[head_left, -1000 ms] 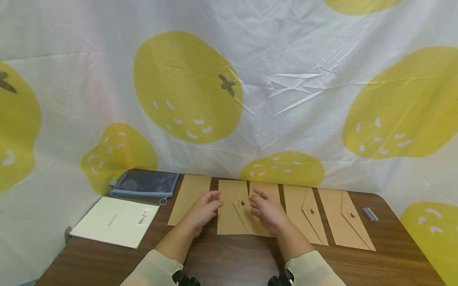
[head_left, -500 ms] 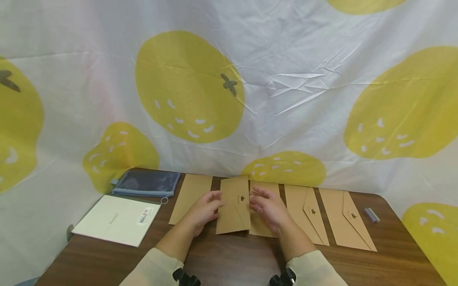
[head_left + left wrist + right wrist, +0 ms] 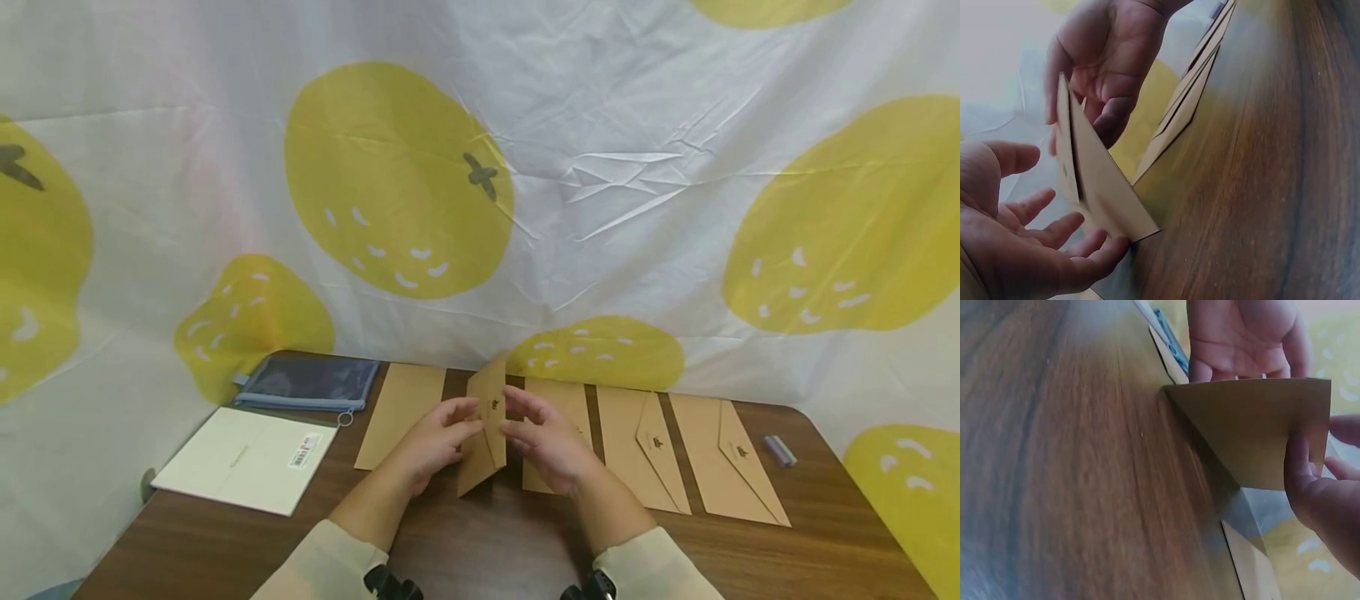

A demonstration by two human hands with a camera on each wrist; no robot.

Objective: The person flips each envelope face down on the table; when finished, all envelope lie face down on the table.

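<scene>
Place: screened workspace, type unclear | fruit-print curtain [image 3: 600, 250] | wooden table [image 3: 480, 550] | envelopes [image 3: 626, 442]

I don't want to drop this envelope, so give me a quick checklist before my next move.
1. Right hand gripping the brown paper envelope: ok; the thumb lies against one face in the right wrist view.
2. Left hand gripping too: not ok; fingers spread, no pinch showing.
3. Envelope lying flat: not ok; it is tipped up on edge.
4. Envelope clear of the dark wood-grain table: cannot tell.
5. White rectangular notebook and blue zippered pouch out of the hands' way: ok; both lie apart, to the left.
</scene>
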